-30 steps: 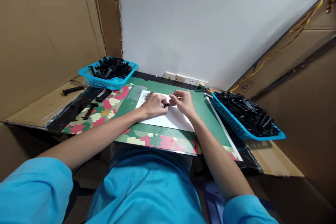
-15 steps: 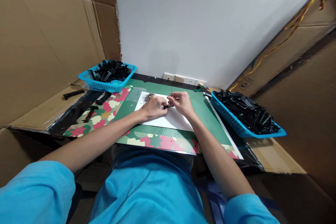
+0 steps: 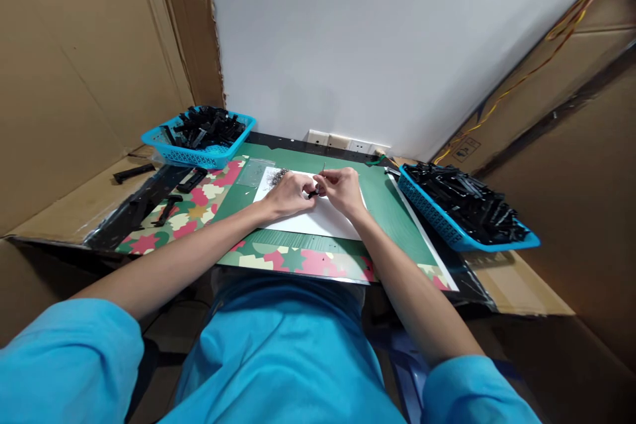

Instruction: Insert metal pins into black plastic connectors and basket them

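My left hand [image 3: 291, 195] is closed on a small black plastic part [image 3: 313, 194], mostly covered by the fingers. Close against it, my right hand [image 3: 342, 191] pinches a thin metal tool, perhaps tweezers [image 3: 324, 167], whose end sticks up above the fingers. Both hands rest over a white sheet of paper [image 3: 318, 224]. A pile of tiny dark pieces [image 3: 276, 176] lies on the sheet's far left corner, just beyond my left hand.
Left stands a blue basket [image 3: 199, 158] of black plastic parts; right, another blue basket [image 3: 431, 213] full of them. Loose black parts [image 3: 167, 211] lie on the patterned mat at left. A clear plastic bag [image 3: 255, 172] lies by the sheet. Sockets [image 3: 338, 141] line the wall.
The view has shifted slightly. My hands stay together over the paper, and the right hand has changed its angle a little around the thin tool.
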A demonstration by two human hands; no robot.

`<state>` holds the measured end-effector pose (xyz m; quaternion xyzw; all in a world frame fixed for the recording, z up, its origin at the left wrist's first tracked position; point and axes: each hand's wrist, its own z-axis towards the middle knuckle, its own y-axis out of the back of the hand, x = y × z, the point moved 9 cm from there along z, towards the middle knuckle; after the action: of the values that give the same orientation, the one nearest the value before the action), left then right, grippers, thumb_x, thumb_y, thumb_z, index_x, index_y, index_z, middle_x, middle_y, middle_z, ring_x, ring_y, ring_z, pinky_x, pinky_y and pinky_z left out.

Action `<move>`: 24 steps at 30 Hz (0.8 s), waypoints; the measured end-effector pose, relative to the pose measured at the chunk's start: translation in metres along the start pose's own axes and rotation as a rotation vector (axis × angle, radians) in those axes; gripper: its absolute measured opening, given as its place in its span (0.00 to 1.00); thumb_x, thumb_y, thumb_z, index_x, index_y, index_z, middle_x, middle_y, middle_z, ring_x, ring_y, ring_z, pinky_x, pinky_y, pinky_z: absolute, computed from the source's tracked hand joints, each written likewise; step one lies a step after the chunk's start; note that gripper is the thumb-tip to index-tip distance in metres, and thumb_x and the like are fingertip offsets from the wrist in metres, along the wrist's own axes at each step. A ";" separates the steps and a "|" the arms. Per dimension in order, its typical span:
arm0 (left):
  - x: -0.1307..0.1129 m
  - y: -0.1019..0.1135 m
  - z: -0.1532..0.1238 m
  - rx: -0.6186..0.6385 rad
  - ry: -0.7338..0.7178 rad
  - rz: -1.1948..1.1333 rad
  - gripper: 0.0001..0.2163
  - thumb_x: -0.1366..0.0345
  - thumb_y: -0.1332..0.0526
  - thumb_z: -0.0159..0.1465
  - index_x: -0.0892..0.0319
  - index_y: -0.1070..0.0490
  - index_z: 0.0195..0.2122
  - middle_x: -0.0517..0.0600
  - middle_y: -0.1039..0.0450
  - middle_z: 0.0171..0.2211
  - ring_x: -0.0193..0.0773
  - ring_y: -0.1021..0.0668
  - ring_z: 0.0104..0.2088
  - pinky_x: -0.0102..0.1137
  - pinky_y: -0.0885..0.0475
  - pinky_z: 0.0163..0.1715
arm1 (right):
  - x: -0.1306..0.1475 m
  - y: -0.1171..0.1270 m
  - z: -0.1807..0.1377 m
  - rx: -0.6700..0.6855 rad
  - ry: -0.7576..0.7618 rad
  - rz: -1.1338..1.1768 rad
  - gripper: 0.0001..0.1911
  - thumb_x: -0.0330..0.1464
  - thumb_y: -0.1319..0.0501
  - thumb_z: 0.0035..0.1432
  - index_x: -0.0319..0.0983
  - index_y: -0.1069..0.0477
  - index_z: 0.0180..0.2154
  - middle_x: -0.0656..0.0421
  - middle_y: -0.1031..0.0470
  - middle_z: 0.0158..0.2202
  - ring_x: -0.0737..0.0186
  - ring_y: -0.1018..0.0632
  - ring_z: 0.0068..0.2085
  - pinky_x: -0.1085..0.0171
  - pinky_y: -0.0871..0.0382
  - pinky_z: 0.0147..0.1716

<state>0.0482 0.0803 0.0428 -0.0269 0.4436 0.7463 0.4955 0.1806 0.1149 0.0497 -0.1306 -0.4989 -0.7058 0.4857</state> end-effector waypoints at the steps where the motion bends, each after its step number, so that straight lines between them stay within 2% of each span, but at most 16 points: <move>1: 0.001 0.000 0.000 0.000 0.003 0.000 0.04 0.72 0.35 0.55 0.58 0.27 0.25 0.46 0.28 0.24 0.36 0.29 0.25 0.34 0.39 0.29 | -0.002 0.000 0.000 0.000 -0.011 0.019 0.24 0.52 0.32 0.63 0.39 0.21 0.26 0.54 0.20 0.24 0.52 0.17 0.32 0.63 0.27 0.28; 7: 0.003 -0.004 0.001 0.010 -0.027 0.027 0.02 0.71 0.33 0.57 0.59 0.24 0.30 0.49 0.21 0.30 0.38 0.24 0.30 0.34 0.34 0.33 | -0.015 0.013 0.004 -0.077 -0.057 0.185 0.25 0.54 0.33 0.63 0.40 0.22 0.29 0.51 0.17 0.29 0.51 0.14 0.32 0.61 0.19 0.32; 12: -0.001 -0.002 -0.001 0.017 -0.035 0.033 0.04 0.72 0.32 0.58 0.59 0.25 0.34 0.48 0.22 0.31 0.38 0.23 0.31 0.33 0.33 0.34 | -0.020 0.026 0.005 -0.144 -0.060 0.394 0.23 0.53 0.31 0.63 0.39 0.22 0.33 0.51 0.17 0.30 0.53 0.14 0.32 0.59 0.16 0.34; 16: 0.003 0.005 0.000 -0.040 0.008 0.027 0.05 0.70 0.31 0.61 0.57 0.26 0.37 0.47 0.22 0.34 0.38 0.23 0.33 0.33 0.31 0.36 | -0.027 0.033 0.007 -0.173 -0.081 0.454 0.23 0.53 0.31 0.63 0.38 0.22 0.36 0.51 0.17 0.31 0.55 0.15 0.33 0.59 0.15 0.34; 20: 0.013 0.013 0.001 -0.119 0.059 0.033 0.06 0.69 0.33 0.66 0.56 0.26 0.43 0.48 0.23 0.41 0.37 0.23 0.34 0.34 0.29 0.36 | -0.038 0.031 0.010 -0.102 -0.131 0.397 0.20 0.50 0.34 0.66 0.38 0.22 0.37 0.54 0.20 0.29 0.59 0.19 0.28 0.62 0.20 0.29; 24: 0.024 0.022 0.003 -0.179 0.095 -0.009 0.06 0.68 0.36 0.70 0.55 0.28 0.48 0.50 0.23 0.44 0.38 0.21 0.37 0.34 0.27 0.40 | -0.039 0.031 0.011 -0.066 -0.104 0.123 0.15 0.41 0.41 0.70 0.39 0.22 0.37 0.59 0.24 0.26 0.62 0.26 0.25 0.65 0.33 0.27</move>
<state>0.0203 0.0966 0.0473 -0.1086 0.3982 0.7785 0.4729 0.2218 0.1446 0.0468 -0.2133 -0.4909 -0.6830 0.4970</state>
